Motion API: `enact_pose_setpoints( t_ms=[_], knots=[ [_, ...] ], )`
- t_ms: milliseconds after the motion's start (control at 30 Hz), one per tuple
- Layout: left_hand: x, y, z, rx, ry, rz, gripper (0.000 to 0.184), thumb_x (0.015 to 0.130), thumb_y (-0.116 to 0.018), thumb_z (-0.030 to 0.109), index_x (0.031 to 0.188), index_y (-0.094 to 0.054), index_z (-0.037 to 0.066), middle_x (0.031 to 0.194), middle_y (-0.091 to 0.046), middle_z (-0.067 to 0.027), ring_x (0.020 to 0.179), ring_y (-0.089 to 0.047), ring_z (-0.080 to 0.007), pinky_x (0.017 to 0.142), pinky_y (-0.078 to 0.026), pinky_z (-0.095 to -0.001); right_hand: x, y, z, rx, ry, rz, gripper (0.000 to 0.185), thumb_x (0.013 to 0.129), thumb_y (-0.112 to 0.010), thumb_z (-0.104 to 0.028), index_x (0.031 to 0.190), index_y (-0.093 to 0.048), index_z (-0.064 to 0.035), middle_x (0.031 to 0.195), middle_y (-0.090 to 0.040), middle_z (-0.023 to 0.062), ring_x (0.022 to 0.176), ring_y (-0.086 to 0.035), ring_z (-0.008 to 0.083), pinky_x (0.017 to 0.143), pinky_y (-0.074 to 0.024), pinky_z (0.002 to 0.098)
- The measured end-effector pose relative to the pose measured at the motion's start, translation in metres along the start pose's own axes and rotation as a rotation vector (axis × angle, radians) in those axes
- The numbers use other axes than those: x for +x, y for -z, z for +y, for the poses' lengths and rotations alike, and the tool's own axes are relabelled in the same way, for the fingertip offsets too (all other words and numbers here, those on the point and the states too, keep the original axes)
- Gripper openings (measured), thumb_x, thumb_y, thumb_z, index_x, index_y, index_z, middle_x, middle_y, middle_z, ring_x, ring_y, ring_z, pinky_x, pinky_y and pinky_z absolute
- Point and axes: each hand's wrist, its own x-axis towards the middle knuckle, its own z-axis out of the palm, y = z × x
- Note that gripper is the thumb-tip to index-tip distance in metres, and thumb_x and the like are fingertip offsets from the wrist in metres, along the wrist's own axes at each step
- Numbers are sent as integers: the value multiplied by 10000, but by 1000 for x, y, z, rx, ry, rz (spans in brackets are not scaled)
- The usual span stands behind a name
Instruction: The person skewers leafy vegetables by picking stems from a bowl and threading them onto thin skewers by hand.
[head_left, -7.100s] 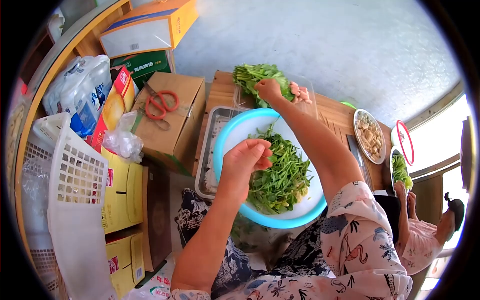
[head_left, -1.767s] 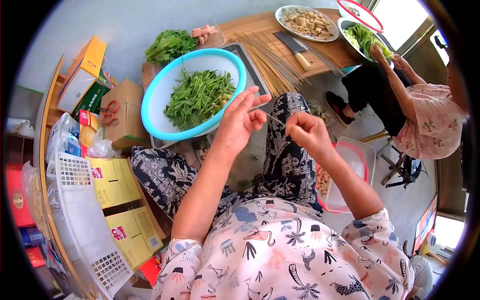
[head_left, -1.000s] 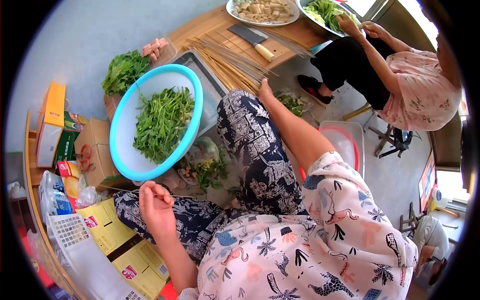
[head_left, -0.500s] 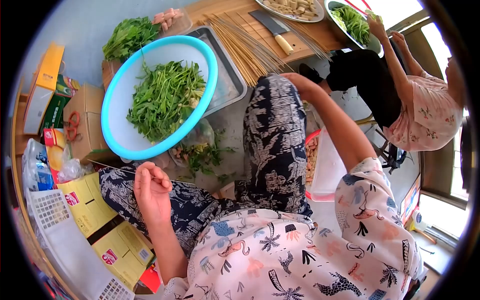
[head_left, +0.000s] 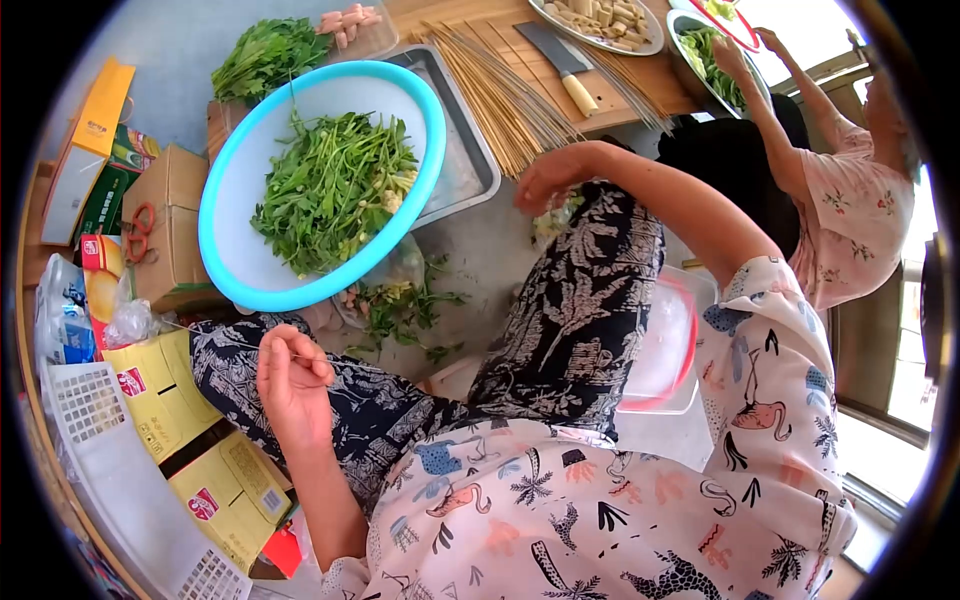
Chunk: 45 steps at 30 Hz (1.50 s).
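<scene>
My left hand [head_left: 292, 370] is closed in a pinch on a thin skewer [head_left: 225, 338] above my left thigh. The skewer slants up and left from my fingers. Beyond that hand, a blue-rimmed white basin [head_left: 228, 215] holds leafy green stalks [head_left: 335, 185]. My right hand [head_left: 556, 176] hangs in front of my raised right knee, fingers loosely bent and apart, with nothing visible in them. Just past it lie bundles of bamboo skewers [head_left: 490, 105] on the wooden table.
A cleaver [head_left: 560, 68] lies by a plate of cut pieces [head_left: 605, 25]. A metal tray [head_left: 478, 165] sits under the basin. Fallen greens [head_left: 405, 315] lie on the floor. Boxes [head_left: 165, 380] stand at left. Another person [head_left: 850, 200] works over a bowl of greens at right.
My right hand has come off my knee and moved left, and the knee has tilted right. My left hand still holds the skewer. The other person's hands have shifted to a red-rimmed basket.
</scene>
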Motion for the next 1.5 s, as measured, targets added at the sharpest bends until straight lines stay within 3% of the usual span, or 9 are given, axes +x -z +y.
enact_pose_setpoints(
  t_ms=[100, 333, 500, 767, 967, 1100, 1300, 1433, 1500],
  knots=[
    [-1, 2, 1, -18, 2, -1, 192, 968, -472, 219, 1017, -550, 49, 767, -541, -31, 632, -504, -120, 531, -404, -228, 16, 6, -8, 43, 259, 291, 282, 834, -518, -195, 1065, -624, -73, 1050, -648, 26, 957, -610, 129, 699, -501, 303],
    [-1, 6, 0, -8, 6, -24, 194, 970, -470, 217, 1021, -550, 47, 774, -550, -37, 644, -508, -127, 541, -407, -236, 19, 6, 15, -219, 30, 162, 278, 802, -512, -144, 1023, -672, -93, 955, -677, 29, 839, -640, 140, 662, -505, 316],
    [-2, -3, -3, 2, 16, -11, 189, 970, -469, 215, 1020, -550, 52, 765, -544, -35, 640, -505, -126, 541, -404, -232, 41, 28, 36, -370, 476, 569, 289, 794, -479, -110, 998, -684, -108, 858, -687, 43, 760, -638, 133, 612, -502, 315],
    [-9, 0, -3, 5, 8, -20, 193, 971, -468, 222, 1022, -545, 53, 770, -537, -31, 634, -502, -123, 535, -402, -230, 33, 38, 98, -890, -410, 68, 197, 802, -503, -128, 875, -683, -88, 757, -665, 65, 743, -638, 220, 618, -485, 392],
    [-12, -4, -3, -1, 0, -8, 187, 971, -473, 201, 1032, -549, 42, 761, -527, -34, 624, -480, -111, 535, -399, -224, -2, 37, 58, -869, 7, 696, 228, 835, -505, -185, 887, -660, -26, 924, -664, 173, 888, -635, 351, 734, -489, 450],
    [-14, -3, -1, -7, -12, -37, 190, 973, -467, 201, 1036, -549, 41, 758, -530, -35, 624, -484, -112, 539, -406, -227, 5, 28, 45, -867, -334, 663, 236, 802, -518, -185, 887, -658, -15, 966, -659, 167, 918, -637, 323, 738, -492, 447],
    [-16, -3, -2, 12, 5, -8, 220, 966, -483, 247, 1024, -553, 47, 757, -543, -28, 629, -510, -119, 521, -402, -230, 17, 35, 55, -870, 93, 719, 219, 775, -521, -166, 830, -661, -7, 916, -668, 172, 881, -656, 284, 702, -504, 454],
    [-12, -2, -1, 30, -9, -84, 249, 971, -466, 273, 1032, -566, 53, 727, -506, -26, 591, -472, -112, 485, -370, -230, 5, 17, 25, -786, -341, 527, 174, 738, -548, -160, 795, -678, -60, 760, -665, 131, 780, -655, 310, 661, -502, 468],
    [-8, -7, -5, 85, -17, -103, 295, 978, -447, 303, 1027, -566, 37, 647, -469, -12, 526, -423, -89, 462, -331, -214, -16, -18, 8, -945, 248, 933, 187, 783, -534, -200, 802, -671, -75, 747, -661, 132, 777, -645, 323, 654, -497, 452]
  ],
)
